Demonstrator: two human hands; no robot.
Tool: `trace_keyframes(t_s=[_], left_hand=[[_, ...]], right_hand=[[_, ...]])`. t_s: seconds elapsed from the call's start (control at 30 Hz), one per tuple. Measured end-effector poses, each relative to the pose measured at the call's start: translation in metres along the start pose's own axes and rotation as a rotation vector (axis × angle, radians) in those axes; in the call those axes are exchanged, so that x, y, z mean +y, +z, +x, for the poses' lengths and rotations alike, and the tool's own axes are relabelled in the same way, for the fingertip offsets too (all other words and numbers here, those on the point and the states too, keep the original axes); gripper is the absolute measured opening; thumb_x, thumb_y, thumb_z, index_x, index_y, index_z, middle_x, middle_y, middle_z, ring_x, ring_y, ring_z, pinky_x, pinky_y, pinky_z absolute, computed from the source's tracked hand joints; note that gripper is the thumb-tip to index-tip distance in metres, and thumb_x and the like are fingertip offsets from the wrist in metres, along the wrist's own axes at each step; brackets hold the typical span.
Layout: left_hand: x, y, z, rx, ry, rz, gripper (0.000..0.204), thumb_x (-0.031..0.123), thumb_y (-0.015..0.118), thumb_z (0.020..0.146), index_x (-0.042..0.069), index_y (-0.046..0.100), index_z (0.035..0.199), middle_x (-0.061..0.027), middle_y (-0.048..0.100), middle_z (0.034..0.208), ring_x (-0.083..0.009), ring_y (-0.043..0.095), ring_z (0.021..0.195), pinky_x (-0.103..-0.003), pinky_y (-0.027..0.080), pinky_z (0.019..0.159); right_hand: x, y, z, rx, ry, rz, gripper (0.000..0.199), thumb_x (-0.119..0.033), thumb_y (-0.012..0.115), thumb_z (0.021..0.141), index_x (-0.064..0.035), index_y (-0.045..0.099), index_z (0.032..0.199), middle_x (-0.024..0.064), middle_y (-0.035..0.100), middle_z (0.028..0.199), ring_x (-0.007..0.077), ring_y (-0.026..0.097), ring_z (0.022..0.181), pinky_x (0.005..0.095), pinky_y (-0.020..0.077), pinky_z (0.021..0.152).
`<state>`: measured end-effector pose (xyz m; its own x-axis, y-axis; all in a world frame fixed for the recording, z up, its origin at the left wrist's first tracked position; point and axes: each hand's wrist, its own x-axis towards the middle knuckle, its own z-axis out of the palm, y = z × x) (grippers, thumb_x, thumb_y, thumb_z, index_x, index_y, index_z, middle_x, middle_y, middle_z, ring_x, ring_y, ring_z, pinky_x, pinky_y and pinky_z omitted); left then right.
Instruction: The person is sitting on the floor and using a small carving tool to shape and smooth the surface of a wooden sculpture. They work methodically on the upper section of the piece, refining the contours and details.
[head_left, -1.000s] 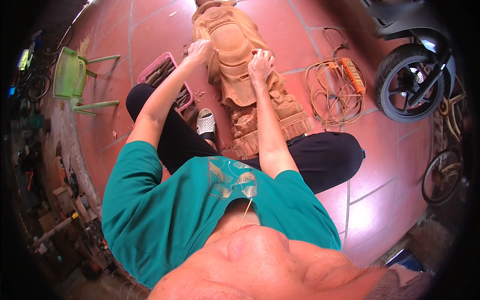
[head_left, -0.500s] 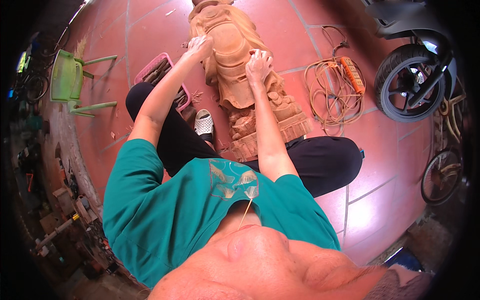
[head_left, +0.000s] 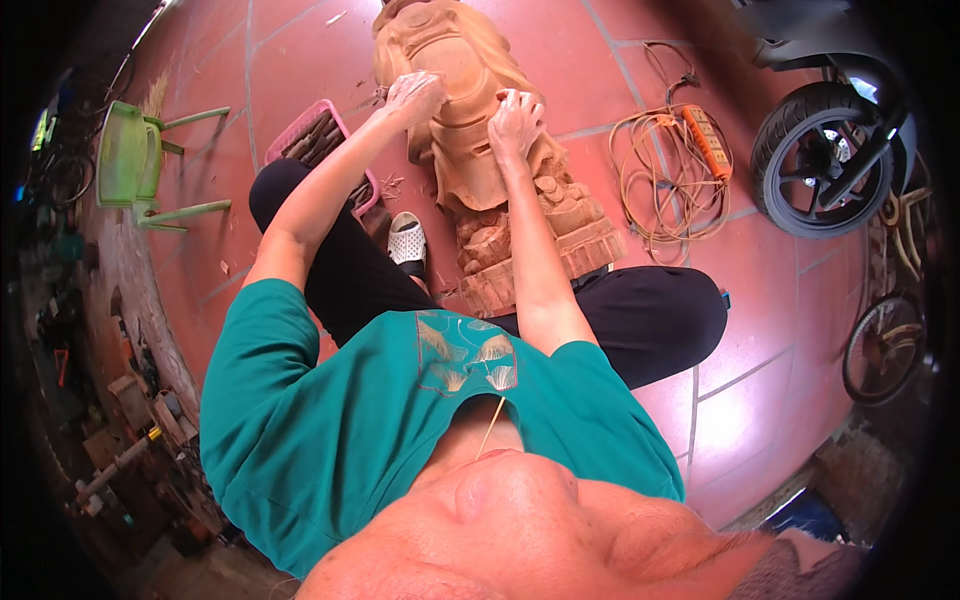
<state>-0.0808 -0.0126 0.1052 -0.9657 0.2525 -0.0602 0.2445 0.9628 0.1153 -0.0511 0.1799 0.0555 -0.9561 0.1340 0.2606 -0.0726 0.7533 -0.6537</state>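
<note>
A carved wooden statue with a rounded belly and draped robe lies on the floor in front of me, its rough block base towards my legs. My left hand rests against the left side of the belly, its fingers bent and closed. Against the robe's right side, my right hand is closed too, with curled fingers. Whatever either hand may pinch is hidden by the fingers.
A pink basket of dark-handled tools stands left of the statue, beside wood shavings. Further left is a green plastic chair. To the right lie a coiled cable and an orange power strip, near a motorbike wheel.
My left hand has shifted right, further onto the statue's belly. The right hand stays at nearly the same spot on the robe. The whole view has moved slightly.
</note>
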Motion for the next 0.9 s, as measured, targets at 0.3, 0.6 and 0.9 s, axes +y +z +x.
trace_keyframes(t_s=[0.3,0.6,0.9], left_hand=[[-0.018,0.005,-0.005,0.083,-0.036,-0.100,0.016,0.022,0.066,0.081,0.006,0.067,0.085,-0.0207,0.068,0.083,-0.0379,0.067,0.086,-0.049,0.053,0.074],[0.004,0.003,-0.005,0.058,0.044,-0.125,0.015,0.019,0.062,0.083,0.010,0.073,0.085,-0.0106,0.066,0.090,-0.0340,0.065,0.091,-0.046,0.051,0.075],[0.021,-0.003,0.004,0.005,-0.130,-0.275,0.015,0.022,0.063,0.084,0.012,0.074,0.088,-0.0103,0.070,0.097,-0.0346,0.067,0.090,-0.044,0.052,0.078]], right_hand=[[0.001,-0.004,-0.001,-0.011,0.000,0.007,0.017,-0.016,0.051,0.092,-0.0188,0.063,0.103,0.0056,0.054,0.110,0.0302,0.048,0.110,0.0524,0.0394,0.088],[-0.002,-0.001,-0.001,-0.005,-0.018,-0.020,0.015,-0.016,0.051,0.092,-0.0179,0.062,0.102,0.0061,0.055,0.109,0.0303,0.048,0.109,0.0524,0.0393,0.087],[-0.003,-0.003,-0.001,0.005,-0.019,-0.021,0.016,-0.016,0.051,0.092,-0.0185,0.062,0.102,0.0061,0.055,0.110,0.0307,0.048,0.109,0.0527,0.0391,0.087]])
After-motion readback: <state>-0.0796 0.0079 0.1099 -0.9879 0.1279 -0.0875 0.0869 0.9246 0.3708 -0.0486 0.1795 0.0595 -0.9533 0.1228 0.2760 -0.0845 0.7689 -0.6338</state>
